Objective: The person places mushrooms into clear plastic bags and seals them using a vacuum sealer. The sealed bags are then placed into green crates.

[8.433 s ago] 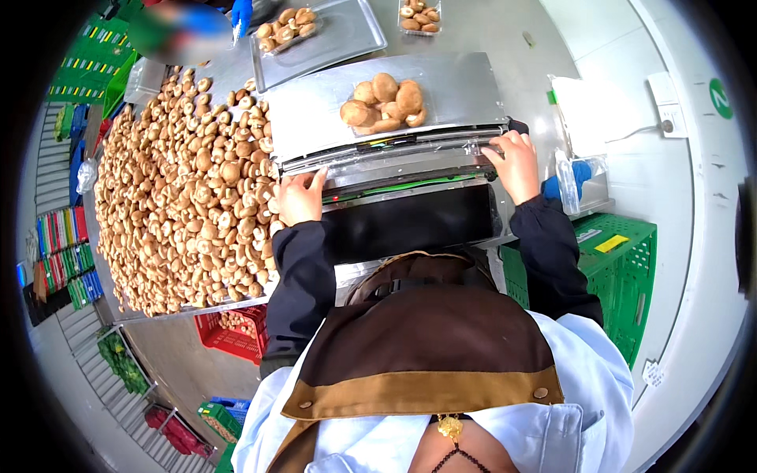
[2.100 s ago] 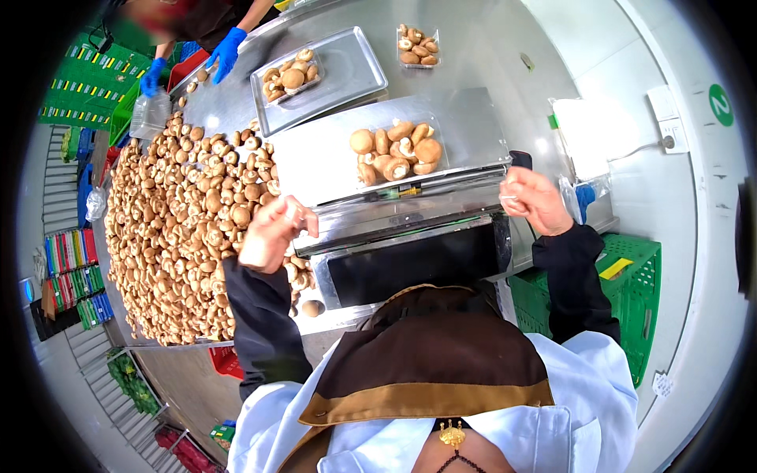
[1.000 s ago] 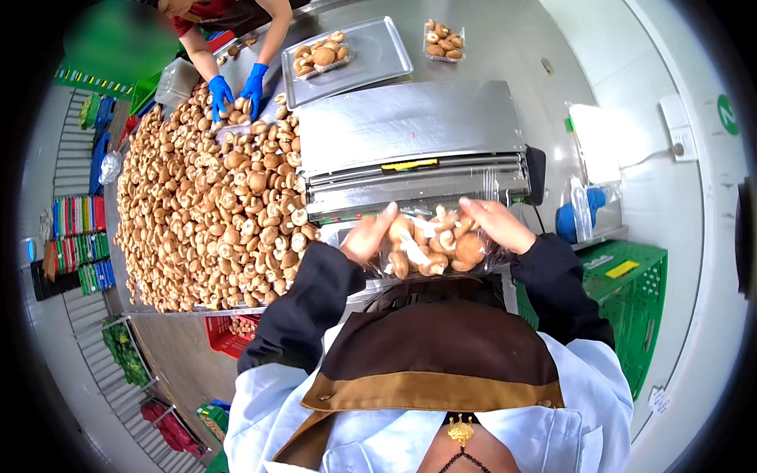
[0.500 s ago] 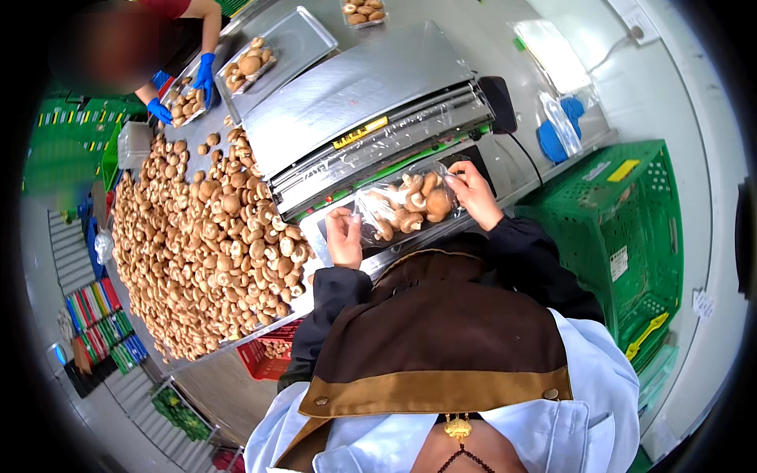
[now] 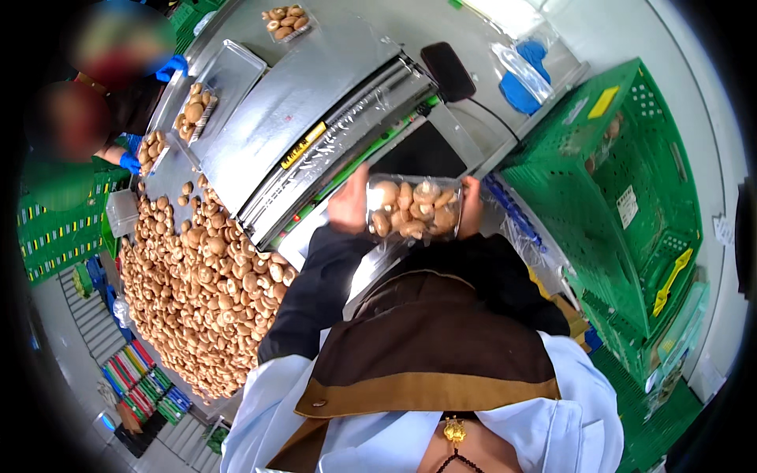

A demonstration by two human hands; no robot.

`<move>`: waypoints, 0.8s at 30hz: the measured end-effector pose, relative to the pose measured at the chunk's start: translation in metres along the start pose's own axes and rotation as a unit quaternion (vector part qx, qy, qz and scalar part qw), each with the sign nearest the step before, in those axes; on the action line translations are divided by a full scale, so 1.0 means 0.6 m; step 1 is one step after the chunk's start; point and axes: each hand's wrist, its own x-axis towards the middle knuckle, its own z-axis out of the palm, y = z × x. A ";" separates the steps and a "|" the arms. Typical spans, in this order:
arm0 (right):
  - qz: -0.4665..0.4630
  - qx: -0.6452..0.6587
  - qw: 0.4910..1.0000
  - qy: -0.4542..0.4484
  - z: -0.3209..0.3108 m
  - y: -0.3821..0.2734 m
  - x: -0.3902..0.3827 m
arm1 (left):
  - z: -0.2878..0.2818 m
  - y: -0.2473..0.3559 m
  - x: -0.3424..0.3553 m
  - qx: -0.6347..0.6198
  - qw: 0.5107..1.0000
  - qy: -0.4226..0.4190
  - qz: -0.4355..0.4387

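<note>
Both hands hold a clear film-wrapped tray of brown mushrooms in front of my chest. My left hand grips its left end, fingers partly hidden behind it. At the opposite end, my right hand is closed on the tray's edge. Just beyond them stands a metal film-wrapping machine with a roll of clear film and a dark flat plate on its near side.
Loose mushrooms are heaped on the table to the left. A green crate stands at the right, near a blue item in clear plastic. More mushroom trays sit beyond the machine. A co-worker's blue-gloved hand is at far left.
The mushroom tray has come up off the machine's dark plate and toward me, still between both hands. My view has swung to the right, bringing more of the green crate into sight.
</note>
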 end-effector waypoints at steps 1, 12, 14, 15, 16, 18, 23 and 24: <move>0.157 0.240 0.957 0.044 0.022 -0.002 -0.008 | 0.006 0.013 -0.001 -0.023 0.993 -0.109 -0.029; -0.038 0.276 0.792 -0.543 0.079 -0.313 -0.123 | -0.141 0.260 0.125 -0.780 0.525 -0.313 -0.134; 0.100 -0.056 0.760 -0.639 -0.014 -0.366 -0.103 | -0.159 0.305 0.143 -0.817 0.432 -0.373 -0.078; 0.097 -0.201 0.783 -0.581 -0.057 -0.376 -0.082 | -0.156 0.336 0.146 -0.848 0.318 -0.412 -0.100; 0.107 -0.283 0.815 -0.493 -0.088 -0.417 -0.065 | -0.151 0.342 0.145 -0.854 0.199 -0.459 -0.143; 0.090 -0.325 0.882 -0.330 -0.140 -0.521 -0.048 | -0.144 0.359 0.160 -0.820 0.053 -0.517 -0.240; -0.174 -0.329 0.829 -0.417 -0.147 -0.649 -0.129 | -0.101 0.416 0.223 -0.745 0.138 -0.594 -0.272; -0.212 -0.338 0.836 -0.377 -0.158 -0.630 -0.117 | -0.082 0.429 0.227 -0.740 0.205 -0.587 -0.256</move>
